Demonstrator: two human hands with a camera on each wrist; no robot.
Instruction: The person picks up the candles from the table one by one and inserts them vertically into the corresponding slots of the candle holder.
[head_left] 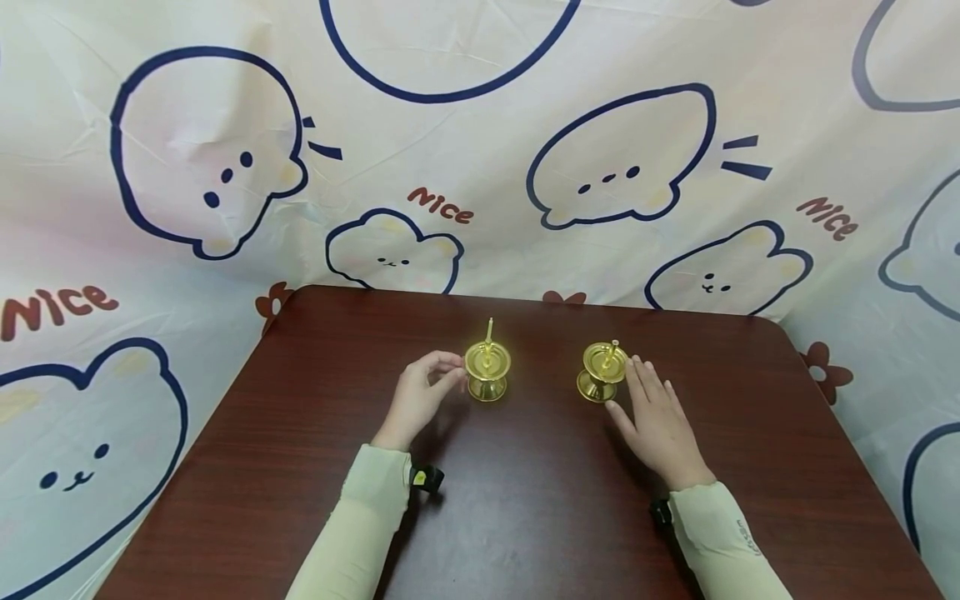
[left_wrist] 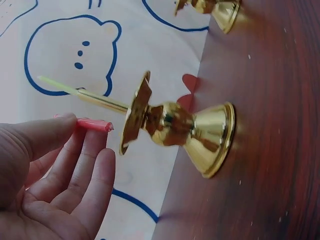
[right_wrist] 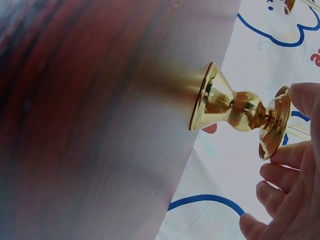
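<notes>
My left hand (head_left: 416, 393) pinches a short pink stick (left_wrist: 95, 124), perhaps a small candle, between thumb and fingers. Just to its right stands a gold candle holder (head_left: 487, 389) with a wide dish and a flared foot. A thin pale-green candle (left_wrist: 57, 85) points up from the tube at its centre. A second gold candle holder (head_left: 597, 388) stands further right, a short upright tube rising from its dish. Beside this one, my right hand (head_left: 660, 425) has its fingers extended, the fingertips right at the dish rim (right_wrist: 265, 150).
Both holders stand toward the back of a dark reddish-brown table (head_left: 300, 467) with rounded corners. A pale cloth (head_left: 495, 150) printed with blue-outlined cartoon animals hangs behind the table and along its sides. Dark straps with small devices (head_left: 427, 478) sit at both wrists.
</notes>
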